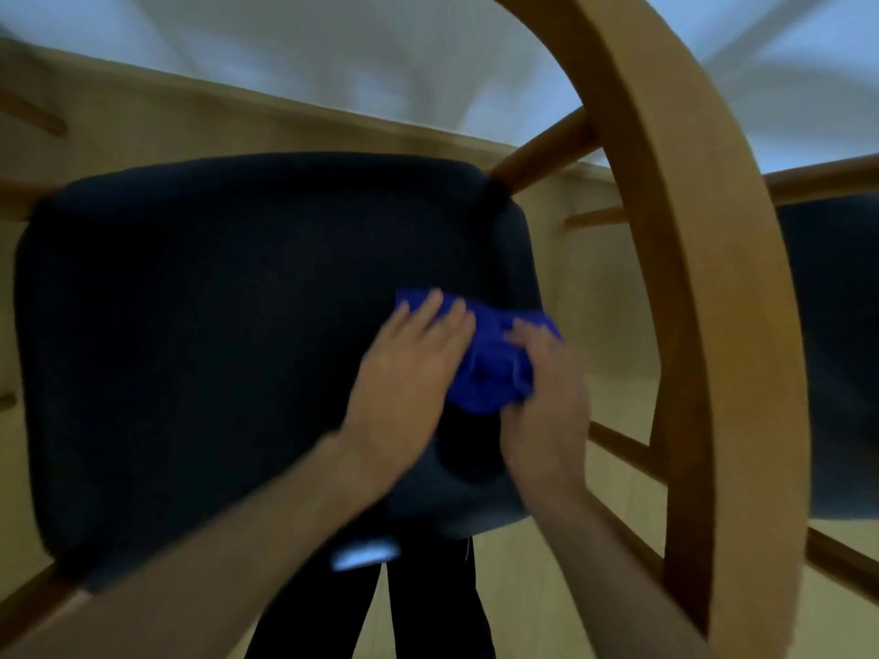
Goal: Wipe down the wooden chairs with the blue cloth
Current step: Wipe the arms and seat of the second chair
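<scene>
A blue cloth (490, 359) lies bunched on the dark padded seat (214, 354) of a wooden chair. My left hand (409, 368) lies flat on the cloth's left part with straight fingers. My right hand (547, 397) grips the cloth's right side, fingers curled into the folds. The chair's curved wooden back rail (680, 259) arcs over the right side of the view, close to the camera. The frame is blurred by motion.
A second chair with a dark seat (832, 354) stands at the right edge. Wooden rungs (628, 449) cross below the back rail. A light wooden floor (594, 587) and a pale wall (333, 54) surround the chairs. My dark trouser legs (428, 611) stand below the seat.
</scene>
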{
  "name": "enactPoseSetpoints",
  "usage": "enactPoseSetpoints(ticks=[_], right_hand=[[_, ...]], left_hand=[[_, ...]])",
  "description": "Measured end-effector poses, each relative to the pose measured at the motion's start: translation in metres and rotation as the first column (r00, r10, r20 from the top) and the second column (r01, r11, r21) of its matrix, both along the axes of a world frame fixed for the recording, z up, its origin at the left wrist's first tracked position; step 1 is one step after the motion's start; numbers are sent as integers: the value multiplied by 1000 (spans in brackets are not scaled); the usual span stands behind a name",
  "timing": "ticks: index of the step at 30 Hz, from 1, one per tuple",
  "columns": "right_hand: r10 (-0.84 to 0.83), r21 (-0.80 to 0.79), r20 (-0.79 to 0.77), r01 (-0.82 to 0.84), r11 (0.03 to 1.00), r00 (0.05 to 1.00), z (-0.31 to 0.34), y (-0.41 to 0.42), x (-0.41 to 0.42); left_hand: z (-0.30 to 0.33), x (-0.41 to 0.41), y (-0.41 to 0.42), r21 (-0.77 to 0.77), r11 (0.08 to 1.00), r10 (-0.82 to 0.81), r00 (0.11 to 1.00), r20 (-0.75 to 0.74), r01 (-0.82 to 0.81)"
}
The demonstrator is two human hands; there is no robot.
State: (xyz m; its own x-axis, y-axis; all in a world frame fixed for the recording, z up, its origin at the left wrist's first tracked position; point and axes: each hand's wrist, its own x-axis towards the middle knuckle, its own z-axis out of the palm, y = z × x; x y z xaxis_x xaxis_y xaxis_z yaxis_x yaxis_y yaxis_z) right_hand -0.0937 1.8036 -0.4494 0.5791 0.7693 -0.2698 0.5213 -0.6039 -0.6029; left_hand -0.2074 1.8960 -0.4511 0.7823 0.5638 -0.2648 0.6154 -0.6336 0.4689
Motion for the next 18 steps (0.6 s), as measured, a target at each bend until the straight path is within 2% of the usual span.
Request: enactPoseSetpoints(ticks=[3,5,6,8,10,12,14,16,18], right_hand=[[-118,-255,-52,101,962,992,8,-62,-29],[-156,-320,-54,131,938,986,11,-73,-34],[-172,-312,-68,142,939,983,13,-70,-32],[-182,-189,-115,158,969,977,20,-46,-23],[-172,-22,-139,171,985,975,24,-7,-6],[-162,67,-105,170,983,981,16,44,17],[-152,70,-28,153,986,988,4,97,40],[-127,47,21,126,991,992,-11,122,52],[-164,54,-46,166,985,985,-18,105,44]], left_hand=[[11,-21,-53,-111,989,-103,992,-76,94],[8,-29,-61,-193,973,-146,986,-83,128],[9,-30,-56,-187,972,-153,986,-58,140],[11,-23,-38,-182,978,-104,995,-2,102],[13,-5,-8,-105,994,29,998,52,-24],[8,19,30,25,988,151,988,24,-152],[-1,43,64,71,965,250,968,36,-252],[-6,54,79,82,958,273,962,12,-273],[-12,51,66,91,958,272,962,18,-273]])
